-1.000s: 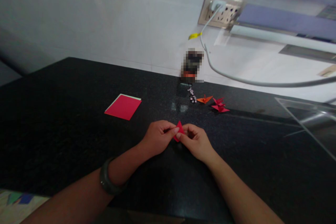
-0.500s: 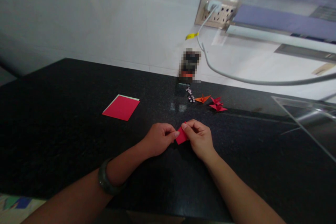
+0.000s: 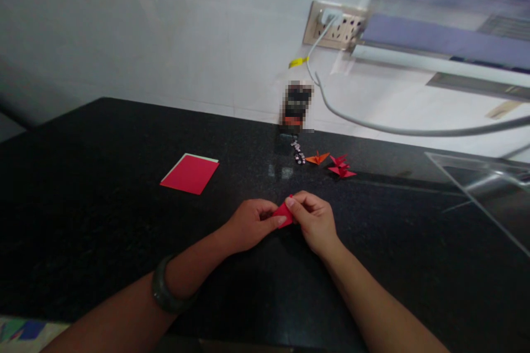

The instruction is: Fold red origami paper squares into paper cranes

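Observation:
A small folded red paper (image 3: 282,213) is held just above the black countertop, between both hands. My left hand (image 3: 252,224) pinches its lower left side, thumb lying across the front. At its upper right, my right hand (image 3: 313,217) grips it with the thumb pressed on the face and the fingers curled behind. Beyond the hands lie an orange paper crane (image 3: 318,158) and two red paper cranes (image 3: 342,171), close together. To the left rests a stack of square paper (image 3: 189,174), red on top with a pale sheet showing beneath.
The black countertop (image 3: 103,220) meets a tiled wall. A phone-like object, blurred out (image 3: 296,107), leans there with a beaded strap (image 3: 298,153). A grey cable (image 3: 372,128) hangs from a wall socket (image 3: 335,25). A glass-like panel edge (image 3: 467,198) stands at right.
My left thumb has moved right and now lies over the lower part of the red paper. My right hand keeps its hold. The whole view has shifted slightly.

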`<move>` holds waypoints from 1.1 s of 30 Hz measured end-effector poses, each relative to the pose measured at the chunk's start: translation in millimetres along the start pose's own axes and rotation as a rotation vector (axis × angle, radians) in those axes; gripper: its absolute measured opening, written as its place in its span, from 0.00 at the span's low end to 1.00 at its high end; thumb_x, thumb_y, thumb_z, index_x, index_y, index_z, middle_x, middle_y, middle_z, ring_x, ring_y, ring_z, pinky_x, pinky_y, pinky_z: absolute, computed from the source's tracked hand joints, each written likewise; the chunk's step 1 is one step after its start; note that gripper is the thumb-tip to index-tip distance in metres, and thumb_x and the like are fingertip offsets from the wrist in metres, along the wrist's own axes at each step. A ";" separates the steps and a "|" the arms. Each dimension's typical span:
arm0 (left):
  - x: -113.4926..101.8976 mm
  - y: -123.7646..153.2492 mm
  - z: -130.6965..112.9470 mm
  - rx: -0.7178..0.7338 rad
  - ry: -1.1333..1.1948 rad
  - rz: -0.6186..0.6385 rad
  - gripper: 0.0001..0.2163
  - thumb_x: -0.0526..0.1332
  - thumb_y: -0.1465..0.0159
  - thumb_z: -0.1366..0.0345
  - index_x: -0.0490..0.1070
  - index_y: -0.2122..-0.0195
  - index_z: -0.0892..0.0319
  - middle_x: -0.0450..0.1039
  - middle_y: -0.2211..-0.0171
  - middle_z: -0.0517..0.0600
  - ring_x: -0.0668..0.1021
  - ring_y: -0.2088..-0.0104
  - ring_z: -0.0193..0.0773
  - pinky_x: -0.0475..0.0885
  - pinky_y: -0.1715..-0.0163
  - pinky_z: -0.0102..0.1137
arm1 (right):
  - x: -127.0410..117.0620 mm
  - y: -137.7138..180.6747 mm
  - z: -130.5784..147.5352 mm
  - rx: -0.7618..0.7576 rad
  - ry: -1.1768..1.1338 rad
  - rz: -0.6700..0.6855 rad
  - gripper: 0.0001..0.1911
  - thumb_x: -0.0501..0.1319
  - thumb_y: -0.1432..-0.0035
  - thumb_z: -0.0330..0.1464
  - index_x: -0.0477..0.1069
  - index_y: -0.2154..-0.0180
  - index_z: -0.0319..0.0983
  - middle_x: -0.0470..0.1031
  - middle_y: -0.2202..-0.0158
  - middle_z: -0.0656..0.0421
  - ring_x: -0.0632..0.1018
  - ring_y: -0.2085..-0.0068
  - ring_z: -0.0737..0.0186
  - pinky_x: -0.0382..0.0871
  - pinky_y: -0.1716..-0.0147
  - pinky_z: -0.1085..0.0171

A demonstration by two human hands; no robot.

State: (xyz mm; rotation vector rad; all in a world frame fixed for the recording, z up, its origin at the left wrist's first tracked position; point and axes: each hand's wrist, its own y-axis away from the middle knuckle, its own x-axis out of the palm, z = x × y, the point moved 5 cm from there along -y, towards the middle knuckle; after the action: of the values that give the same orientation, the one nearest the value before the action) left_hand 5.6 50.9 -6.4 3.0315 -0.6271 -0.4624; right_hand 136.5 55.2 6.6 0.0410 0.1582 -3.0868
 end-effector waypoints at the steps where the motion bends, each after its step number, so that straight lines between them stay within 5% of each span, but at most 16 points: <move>1: -0.3 0.5 0.4 -0.006 -0.020 -0.002 0.10 0.58 0.45 0.60 0.72 0.74 0.62 0.68 0.80 0.44 0.68 0.78 0.30 0.61 0.78 0.25 | 0.8 0.3 0.5 -0.017 0.014 0.013 0.11 0.61 0.51 0.35 0.68 0.80 0.36 0.65 0.83 0.64 0.63 0.80 0.72 0.57 0.80 0.70; 8: -6.3 1.2 -3.3 0.050 -0.073 -0.078 0.09 0.59 0.46 0.64 0.71 0.79 0.62 0.65 0.82 0.43 0.67 0.78 0.29 0.60 0.78 0.24 | 4.9 4.2 1.1 -0.180 0.131 0.109 0.06 0.61 0.49 0.33 0.70 0.75 0.38 0.65 0.78 0.63 0.66 0.78 0.71 0.60 0.79 0.70; 14: -10.3 -3.2 8.2 -0.155 0.153 -0.185 0.15 0.59 0.46 0.54 0.72 0.72 0.63 0.70 0.79 0.47 0.68 0.83 0.29 0.62 0.82 0.25 | -4.5 10.6 22.5 -0.534 0.481 -0.043 0.05 0.59 0.47 0.29 0.73 0.68 0.42 0.70 0.72 0.58 0.71 0.70 0.64 0.67 0.70 0.64; 20: -9.8 -4.4 6.5 -0.149 0.498 -0.156 0.14 0.62 0.48 0.55 0.70 0.79 0.63 0.67 0.84 0.44 0.67 0.83 0.27 0.62 0.80 0.24 | 16.3 18.9 21.8 -0.667 0.538 0.271 0.12 0.56 0.47 0.25 0.72 0.62 0.42 0.69 0.65 0.55 0.72 0.64 0.64 0.69 0.67 0.64; 23: -12.0 -3.8 8.5 -0.137 0.556 -0.183 0.12 0.64 0.50 0.58 0.72 0.76 0.63 0.71 0.81 0.46 0.69 0.80 0.28 0.64 0.77 0.25 | 10.6 14.7 17.8 -0.555 0.410 0.131 0.12 0.57 0.49 0.25 0.70 0.61 0.41 0.67 0.64 0.56 0.72 0.64 0.64 0.69 0.67 0.64; 26: -11.4 -2.8 8.6 -0.142 0.534 -0.168 0.11 0.64 0.49 0.59 0.74 0.73 0.63 0.73 0.77 0.47 0.72 0.76 0.29 0.66 0.73 0.25 | -1.7 5.8 3.8 -0.249 0.212 -0.052 0.10 0.59 0.50 0.30 0.67 0.62 0.39 0.67 0.70 0.59 0.71 0.72 0.67 0.67 0.75 0.67; 29: -8.4 -2.0 6.9 -0.149 0.475 -0.127 0.10 0.63 0.48 0.60 0.75 0.73 0.63 0.73 0.77 0.47 0.72 0.75 0.30 0.66 0.73 0.26 | 0.5 1.0 -8.3 0.006 0.059 0.028 0.10 0.61 0.51 0.36 0.68 0.67 0.37 0.66 0.79 0.64 0.68 0.80 0.71 0.64 0.81 0.70; 33: -7.8 -1.5 6.6 -0.144 0.467 -0.165 0.09 0.65 0.51 0.63 0.75 0.72 0.63 0.73 0.78 0.47 0.71 0.77 0.29 0.66 0.74 0.26 | 2.9 0.1 -8.1 0.081 0.018 0.073 0.10 0.63 0.54 0.37 0.69 0.74 0.36 0.67 0.83 0.64 0.67 0.83 0.73 0.63 0.83 0.71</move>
State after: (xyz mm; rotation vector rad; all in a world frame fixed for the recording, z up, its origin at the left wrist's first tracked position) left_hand -2.6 55.6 -10.6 2.9016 -0.3030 0.1943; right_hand 133.7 55.7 -1.6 0.0763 0.0316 -3.0191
